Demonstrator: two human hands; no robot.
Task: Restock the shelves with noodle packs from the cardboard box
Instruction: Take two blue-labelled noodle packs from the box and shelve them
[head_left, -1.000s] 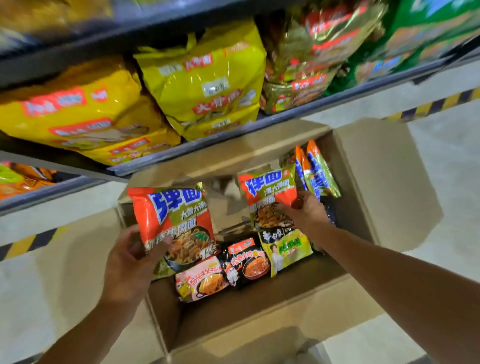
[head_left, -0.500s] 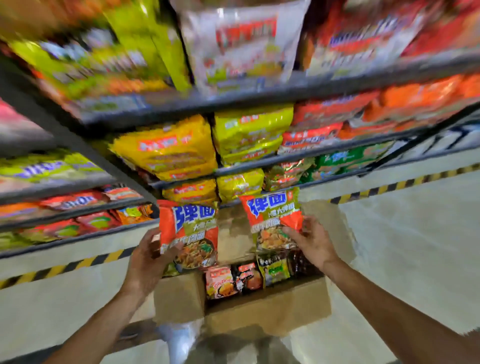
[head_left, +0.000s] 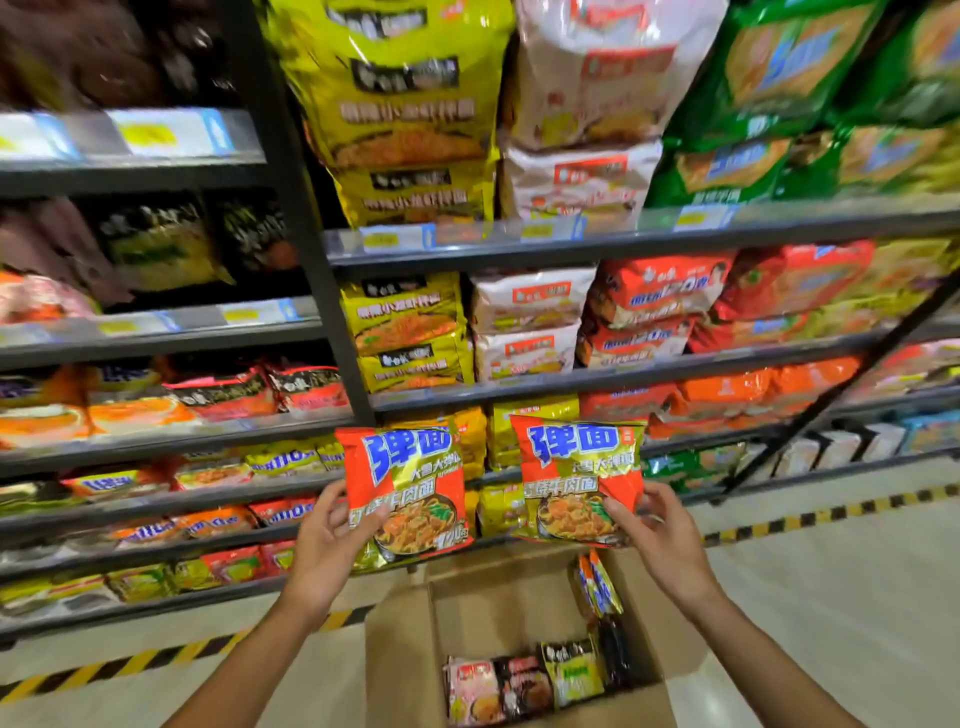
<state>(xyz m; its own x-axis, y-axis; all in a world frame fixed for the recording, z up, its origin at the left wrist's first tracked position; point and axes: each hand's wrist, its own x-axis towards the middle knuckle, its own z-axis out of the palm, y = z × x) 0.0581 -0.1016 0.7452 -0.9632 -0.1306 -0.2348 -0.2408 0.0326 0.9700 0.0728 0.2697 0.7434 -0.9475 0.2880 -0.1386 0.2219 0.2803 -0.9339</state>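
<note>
Left hand: my left hand (head_left: 332, 540) grips the left noodle pack (head_left: 410, 488) by its lower left corner, thumb across the front, fingers curled behind.
Right hand: my right hand (head_left: 660, 535) pinches the right noodle pack (head_left: 579, 480) at its lower right edge the same way.
Pack axis: both packs stand upright, long side vertical, fronts facing me, side by side but apart.
Key relation: the shelves (head_left: 571, 249) lie ahead and above the packs; I judge both hands about equally near, the left closer to the dark upright post (head_left: 311, 270).
Box: the cardboard box (head_left: 405, 654) sits below, between my forearms, with more packs inside.
Next call: I can't yet tell which shelf row matches.
</note>
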